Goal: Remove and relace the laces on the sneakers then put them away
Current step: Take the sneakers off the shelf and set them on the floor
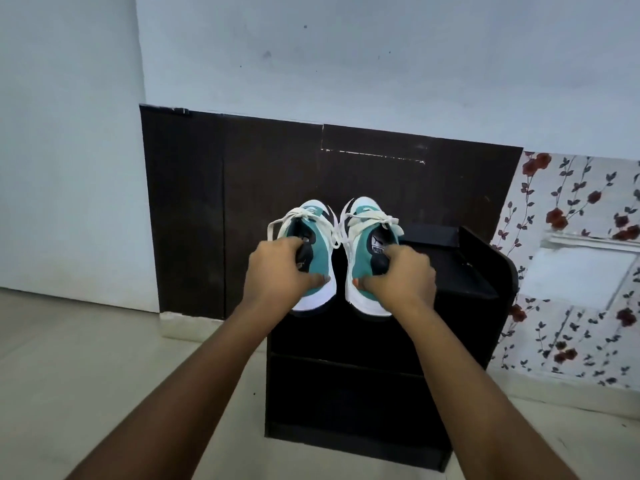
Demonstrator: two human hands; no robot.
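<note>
Both sneakers are laced and stand side by side on top of the black cabinet (450,271). The left hand (277,271) grasps the left sneaker (313,237) at its heel, the right hand (401,275) the right sneaker (360,233) — fingers curled inside the collars. The relacing seems finished; only the putting away looks left — perhaps almost done.

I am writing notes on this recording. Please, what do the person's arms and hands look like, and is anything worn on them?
Both forearms are bare, with no sleeves in view. The left hand and the right hand wear no gloves, and no rings, watch or bracelet show. One nail on the right hand looks orange; the picture is too soft to be sure.
</note>
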